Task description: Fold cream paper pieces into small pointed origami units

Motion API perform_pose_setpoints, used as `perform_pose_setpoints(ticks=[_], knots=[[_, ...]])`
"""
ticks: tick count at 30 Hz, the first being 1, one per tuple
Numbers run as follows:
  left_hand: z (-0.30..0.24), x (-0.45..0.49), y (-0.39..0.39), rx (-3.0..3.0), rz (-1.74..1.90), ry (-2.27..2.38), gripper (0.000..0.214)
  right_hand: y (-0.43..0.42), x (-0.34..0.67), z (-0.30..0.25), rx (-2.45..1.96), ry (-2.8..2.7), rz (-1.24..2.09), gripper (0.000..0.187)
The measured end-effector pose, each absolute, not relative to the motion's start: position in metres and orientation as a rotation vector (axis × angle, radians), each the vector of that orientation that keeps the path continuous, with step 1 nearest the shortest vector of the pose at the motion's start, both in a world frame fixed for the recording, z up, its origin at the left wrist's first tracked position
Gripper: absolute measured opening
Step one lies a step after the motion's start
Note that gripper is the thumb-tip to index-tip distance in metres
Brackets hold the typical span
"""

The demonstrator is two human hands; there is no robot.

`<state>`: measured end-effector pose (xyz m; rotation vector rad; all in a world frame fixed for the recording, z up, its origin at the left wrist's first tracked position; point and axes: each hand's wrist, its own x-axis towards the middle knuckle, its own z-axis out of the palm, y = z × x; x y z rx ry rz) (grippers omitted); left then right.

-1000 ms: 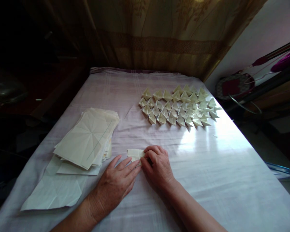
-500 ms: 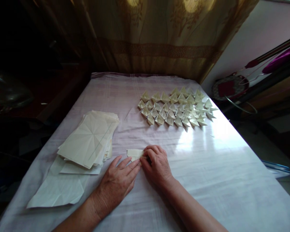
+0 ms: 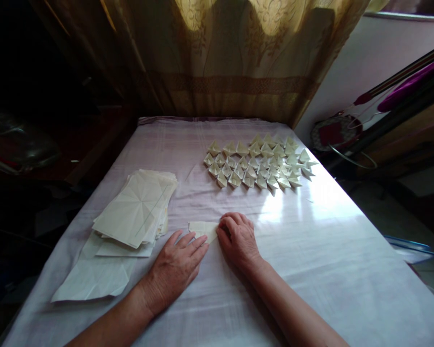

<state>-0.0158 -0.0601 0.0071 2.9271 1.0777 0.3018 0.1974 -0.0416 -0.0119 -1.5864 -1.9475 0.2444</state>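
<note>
A small folded paper piece (image 3: 205, 228) lies flat in front of me, pale cream with crease lines. My left hand (image 3: 180, 264) is laid flat, its fingers stretched out and slightly apart, with the fingertips on the paper's lower left side. At the paper's right end, my right hand (image 3: 238, 240) has its fingers curled in, thumb and fingertips pressed on the pointed tip. That tip is partly hidden under the fingers. Beyond my hands, several folded paper boats (image 3: 255, 164) stand in close rows.
To the left, a stack of creased paper sheets (image 3: 135, 212) lies over a larger whitish sheet (image 3: 94, 282). A pale plaid cloth (image 3: 217, 308) covers the table. A golden curtain (image 3: 217, 86) hangs behind it. Past the right edge is a blue-rimmed item (image 3: 412, 246).
My right hand has slid a little to the right, away from the left fingers, uncovering more of the paper. The view has tilted slightly upward.
</note>
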Motion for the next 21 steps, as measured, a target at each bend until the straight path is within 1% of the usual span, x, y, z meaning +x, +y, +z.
perform_pose_setpoints(ticks=[3,7,15,21], knots=[[0.008,-0.015,-0.06,2.944,0.262,1.071,0.039,-0.049,0.196,-0.007,-1.391,-2.012,0.191,0.013],[0.006,-0.017,-0.059,2.957,0.311,1.059,0.038,-0.06,0.195,-0.004,-1.136,-2.203,0.251,0.021],[0.004,-0.034,-0.048,2.974,0.385,0.759,0.042,-0.064,0.2,-0.009,-1.22,-2.264,0.249,0.021],[0.014,-0.031,-0.046,2.894,0.405,0.75,0.038,-0.065,0.199,-0.006,-1.261,-2.285,0.254,0.019]])
